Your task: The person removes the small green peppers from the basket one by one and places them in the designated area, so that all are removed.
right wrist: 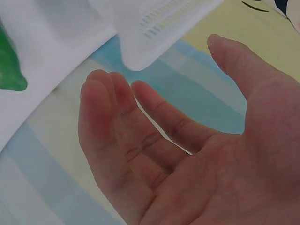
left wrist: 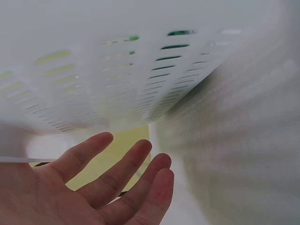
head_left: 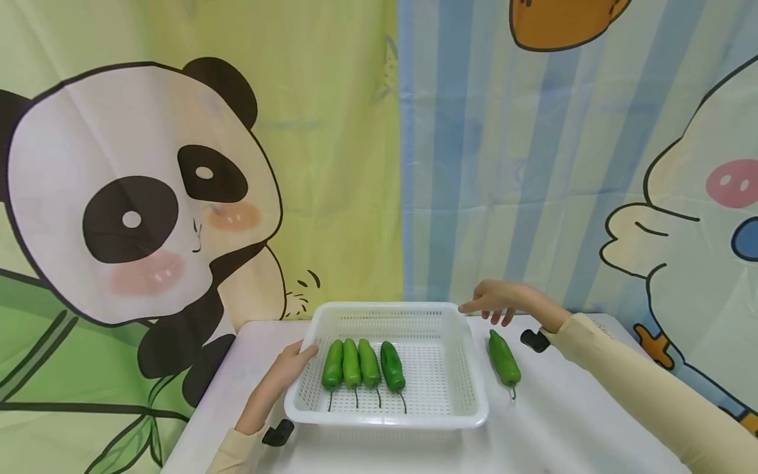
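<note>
A white plastic basket (head_left: 387,419) with slotted walls sits on the table. Several green peppers (head_left: 351,365) lie side by side in its left half, stems towards the front. My left hand (head_left: 285,367) holds the basket's left rim, thumb over the edge. From below, the left wrist view shows the fingers (left wrist: 119,174) of that hand extended beside the slotted wall. By the basket's back right corner, my right hand (head_left: 506,299) is held with loosely bent fingers and nothing in them. One more green pepper (head_left: 505,359) lies on the table, right of the basket.
A white cloth (head_left: 562,408) covers the table. Behind it hangs a curtain (head_left: 349,164) printed with a panda and other cartoon figures. Each wrist carries a small black device, such as the one (head_left: 535,340) on the right.
</note>
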Action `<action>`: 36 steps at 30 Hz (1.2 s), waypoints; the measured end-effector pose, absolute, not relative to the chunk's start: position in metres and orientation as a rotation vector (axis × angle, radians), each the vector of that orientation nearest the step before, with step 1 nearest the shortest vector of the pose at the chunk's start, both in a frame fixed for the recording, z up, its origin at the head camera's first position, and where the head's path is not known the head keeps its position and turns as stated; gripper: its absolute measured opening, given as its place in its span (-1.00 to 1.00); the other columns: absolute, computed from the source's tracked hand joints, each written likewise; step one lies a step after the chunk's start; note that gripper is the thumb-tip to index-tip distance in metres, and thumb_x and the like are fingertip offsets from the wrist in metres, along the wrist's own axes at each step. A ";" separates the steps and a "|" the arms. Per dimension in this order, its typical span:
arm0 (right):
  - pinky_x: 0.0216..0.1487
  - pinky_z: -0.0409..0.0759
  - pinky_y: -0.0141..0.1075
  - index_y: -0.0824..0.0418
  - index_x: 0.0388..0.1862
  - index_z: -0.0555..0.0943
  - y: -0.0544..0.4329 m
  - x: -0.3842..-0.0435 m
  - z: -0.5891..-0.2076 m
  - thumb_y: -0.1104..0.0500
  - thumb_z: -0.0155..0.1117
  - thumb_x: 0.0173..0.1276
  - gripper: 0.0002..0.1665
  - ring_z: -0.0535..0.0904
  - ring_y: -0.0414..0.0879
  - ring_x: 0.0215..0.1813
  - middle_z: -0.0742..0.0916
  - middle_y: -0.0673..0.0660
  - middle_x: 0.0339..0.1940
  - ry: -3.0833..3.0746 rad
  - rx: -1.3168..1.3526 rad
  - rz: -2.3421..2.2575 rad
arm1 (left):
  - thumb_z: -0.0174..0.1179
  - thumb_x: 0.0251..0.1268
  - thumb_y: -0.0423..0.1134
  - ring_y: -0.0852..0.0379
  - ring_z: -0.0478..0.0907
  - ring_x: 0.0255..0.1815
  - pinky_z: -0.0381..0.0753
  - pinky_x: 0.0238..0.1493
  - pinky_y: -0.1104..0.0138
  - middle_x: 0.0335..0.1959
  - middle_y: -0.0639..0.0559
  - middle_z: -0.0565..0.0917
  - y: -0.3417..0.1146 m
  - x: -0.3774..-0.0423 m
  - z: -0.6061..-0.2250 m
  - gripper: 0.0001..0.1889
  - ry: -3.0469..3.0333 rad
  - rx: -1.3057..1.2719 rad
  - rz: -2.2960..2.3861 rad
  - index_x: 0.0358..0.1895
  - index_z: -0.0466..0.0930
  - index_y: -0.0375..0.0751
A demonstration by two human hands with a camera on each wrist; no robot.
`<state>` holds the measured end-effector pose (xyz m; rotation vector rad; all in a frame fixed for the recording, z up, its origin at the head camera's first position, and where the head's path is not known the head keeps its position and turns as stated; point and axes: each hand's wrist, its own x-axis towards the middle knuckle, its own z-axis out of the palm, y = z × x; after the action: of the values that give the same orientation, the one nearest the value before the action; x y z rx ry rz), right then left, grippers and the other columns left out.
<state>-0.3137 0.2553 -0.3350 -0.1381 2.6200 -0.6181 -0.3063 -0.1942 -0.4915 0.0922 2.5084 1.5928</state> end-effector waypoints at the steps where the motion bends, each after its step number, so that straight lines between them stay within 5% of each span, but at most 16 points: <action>1: -0.41 0.74 -0.23 0.25 -0.07 0.61 0.252 -0.314 -0.333 -0.25 0.23 0.43 -0.44 0.61 -0.01 -0.36 0.69 0.20 -0.20 2.624 -0.156 -0.603 | -0.07 0.60 -0.05 -0.12 0.79 -0.34 0.83 -0.46 0.11 -0.04 -0.32 0.74 -0.195 -0.306 -0.492 -0.44 2.508 0.091 1.594 0.50 0.26 -0.27; 21: -0.25 0.82 -0.14 0.17 -0.10 0.66 0.189 -0.326 -0.327 -0.28 0.21 0.43 -0.47 0.72 0.10 -0.17 0.72 0.22 -0.10 2.603 -0.267 -0.491 | -0.05 0.59 -0.05 -0.12 0.79 -0.33 0.83 -0.45 0.11 -0.04 -0.33 0.73 -0.193 -0.311 -0.491 -0.44 2.498 0.095 1.616 0.50 0.27 -0.27; 36: -0.26 0.83 -0.14 0.18 -0.21 0.68 0.148 -0.337 -0.392 -0.25 0.29 0.38 -0.51 0.77 0.16 -0.17 0.76 0.26 -0.16 2.557 -0.221 -0.549 | -0.06 0.59 -0.02 -0.13 0.79 -0.32 0.83 -0.45 0.10 -0.02 -0.34 0.73 -0.196 -0.309 -0.492 -0.41 2.484 0.112 1.611 0.51 0.25 -0.27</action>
<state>-0.3371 0.1484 -0.3924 -0.2211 2.5571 -0.5490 -0.3088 -0.1964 -0.4923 0.1118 2.4836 1.6112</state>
